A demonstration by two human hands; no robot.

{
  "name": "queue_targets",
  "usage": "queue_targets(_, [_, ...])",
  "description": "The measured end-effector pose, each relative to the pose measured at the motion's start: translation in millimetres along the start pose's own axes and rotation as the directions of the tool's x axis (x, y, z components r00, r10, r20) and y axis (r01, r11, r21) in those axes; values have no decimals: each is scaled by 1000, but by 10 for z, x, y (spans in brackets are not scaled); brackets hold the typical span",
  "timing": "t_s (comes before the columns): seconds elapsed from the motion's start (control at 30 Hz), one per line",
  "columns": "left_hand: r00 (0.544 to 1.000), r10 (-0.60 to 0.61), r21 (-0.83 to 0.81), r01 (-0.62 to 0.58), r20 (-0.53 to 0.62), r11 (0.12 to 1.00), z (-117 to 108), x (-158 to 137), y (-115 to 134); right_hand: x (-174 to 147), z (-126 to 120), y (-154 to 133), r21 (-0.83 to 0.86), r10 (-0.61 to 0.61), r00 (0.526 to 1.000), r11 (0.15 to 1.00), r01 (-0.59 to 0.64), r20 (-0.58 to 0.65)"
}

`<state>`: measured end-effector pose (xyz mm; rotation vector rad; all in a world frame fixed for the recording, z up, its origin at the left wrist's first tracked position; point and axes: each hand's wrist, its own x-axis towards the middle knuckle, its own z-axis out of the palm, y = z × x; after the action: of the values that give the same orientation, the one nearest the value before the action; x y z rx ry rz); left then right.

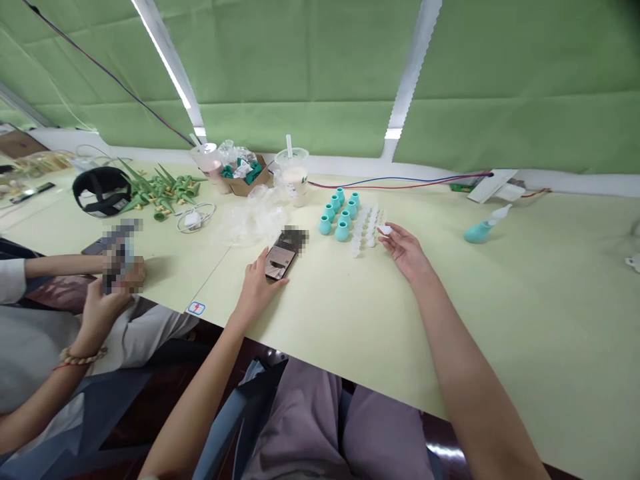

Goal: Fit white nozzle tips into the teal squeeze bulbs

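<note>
My left hand grips a smartphone that rests on the table with its screen lit. In my right hand, a small white plastic piece is pinched between thumb and fingers, just beside rows of small translucent white parts. Left of those parts stand several teal rubber bulbs in two rows, upright with open necks. Farther right lies a teal bulb with a clear nozzle on it, tilted on its side.
A person at my left holds a blurred phone. Behind are a crumpled plastic bag, drink cups, a cardboard box, a white charger, green spiky pieces and a black headset strap. Wires run along the wall.
</note>
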<state>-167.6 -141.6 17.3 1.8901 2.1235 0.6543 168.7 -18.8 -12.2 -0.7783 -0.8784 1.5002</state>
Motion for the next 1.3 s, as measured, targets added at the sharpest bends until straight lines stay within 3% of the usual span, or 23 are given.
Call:
queue_targets(0.2, [999, 31, 58, -29, -35, 998, 68, 569, 67, -9, 42, 15, 21, -2, 1000, 1000, 2, -7])
queue_targets(0.27, [984, 75, 100, -59, -160, 993, 88, 612, 242, -13, 58, 15, 20, 15, 1000, 1000, -15, -6])
queue_targets(0.37, [898, 183, 106, -153, -401, 983, 131, 529, 683, -16, 70, 10, 16, 27, 1000, 1000, -27, -5])
queue_targets(0.43, [832, 252, 92, -238, -495, 967, 199, 472, 1030, -20, 67, 8, 14, 16, 1000, 1000, -15, -20])
queue_targets(0.47, [813, 322, 92, -318, -485, 943, 252, 467, 1196, -23, 64, 9, 11, 7, 999, 1000, -7, -31])
queue_targets(0.57, [749, 595, 82, -600, -293, 795, 482, 552, 1587, -38, 56, 15, -14, -11, 998, 1000, 10, -63])
queue_targets(0.63, [739, 630, 47, -640, -239, 767, 662, 636, 1722, -57, 68, 19, -39, -22, 997, 999, 19, -79])
queue_targets(0.7, [784, 570, 2, -588, -248, 809, 817, 683, 1762, -81, 103, 22, -64, -34, 996, 998, 29, -78])
queue_targets(0.8, [813, 512, -52, -545, -276, 837, 946, 660, 1708, -116, 196, 38, -104, -51, 998, 994, 47, -36])
queue_targets(1.07, [801, 539, -70, -572, -261, 817, 960, 644, 1596, -186, 351, 52, -214, -81, 996, 974, 75, -22])
queue_targets(1.3, [792, 497, -194, -582, -354, 790, 1063, 713, 1554, -223, 455, -5, -380, -185, 977, 915, 133, -102])
